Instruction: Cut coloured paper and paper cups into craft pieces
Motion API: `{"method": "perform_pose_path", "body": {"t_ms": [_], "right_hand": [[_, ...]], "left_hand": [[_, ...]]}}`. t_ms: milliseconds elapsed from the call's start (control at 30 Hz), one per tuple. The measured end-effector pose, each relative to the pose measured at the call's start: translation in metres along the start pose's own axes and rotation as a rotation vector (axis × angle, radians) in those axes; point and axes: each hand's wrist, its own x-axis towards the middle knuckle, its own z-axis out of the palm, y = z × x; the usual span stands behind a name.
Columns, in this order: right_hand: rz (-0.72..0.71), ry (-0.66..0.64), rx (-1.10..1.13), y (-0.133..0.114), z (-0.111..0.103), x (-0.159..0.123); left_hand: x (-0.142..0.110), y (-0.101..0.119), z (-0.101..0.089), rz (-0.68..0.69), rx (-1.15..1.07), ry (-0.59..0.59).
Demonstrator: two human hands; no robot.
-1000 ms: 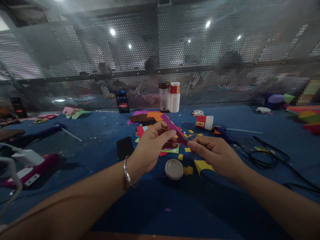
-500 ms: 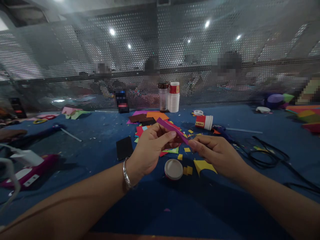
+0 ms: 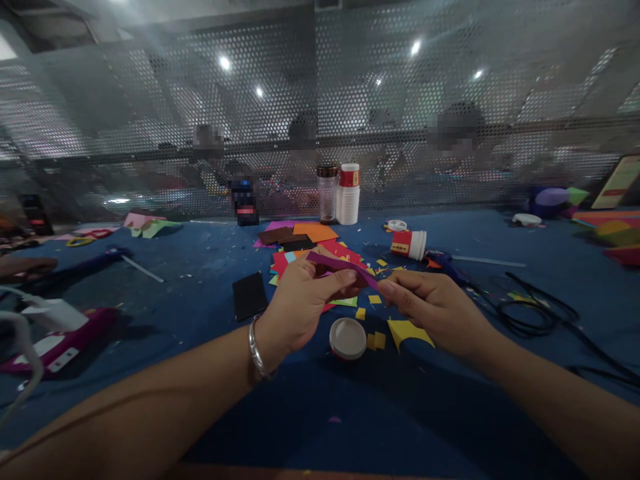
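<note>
A narrow purple paper strip [image 3: 334, 263] is stretched between my two hands above the blue table. My left hand [image 3: 305, 293], with a silver bracelet at the wrist, is closed on its left and middle part, thumb on top. At the strip's right end, my right hand [image 3: 425, 303] pinches it between thumb and fingers. Below the hands stands a small cup with a pale round top [image 3: 347, 339]. Several yellow paper squares [image 3: 375, 341] and a yellow sheet with a curved cutout [image 3: 411, 333] lie beside it.
Coloured paper [image 3: 316, 231] is piled behind my hands. A clear bottle [image 3: 327, 195] and a paper cup stack [image 3: 349, 195] stand farther back. On the right lie a tipped red-white cup [image 3: 409, 245], a glue gun [image 3: 447, 265] and black cable [image 3: 530, 313]. A power strip [image 3: 65, 347] lies left.
The strip's left end has dropped and shifted slightly left, so the strip lies flatter. My left hand has turned a little; my right hand stays nearly still.
</note>
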Motion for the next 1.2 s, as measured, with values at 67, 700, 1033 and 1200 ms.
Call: {"method": "perform_pose_path", "body": {"t_ms": [67, 700, 1033, 1200], "right_hand": [[0.0, -0.008, 0.002, 0.0002, 0.0001, 0.0], [-0.01, -0.014, 0.006, -0.0006, -0.0016, -0.0002], [0.008, -0.035, 0.019, 0.0002, -0.0008, -0.0001], [0.052, -0.051, 0.063, 0.001, -0.0006, -0.0002]], "left_hand": [[0.0, 0.0001, 0.0001, 0.002, 0.004, 0.005], [-0.0024, -0.0049, -0.0018, 0.056, 0.018, 0.014], [-0.0014, -0.005, -0.0012, 0.024, -0.018, 0.027], [-0.0004, -0.0051, -0.0014, 0.011, -0.035, 0.028]]}}
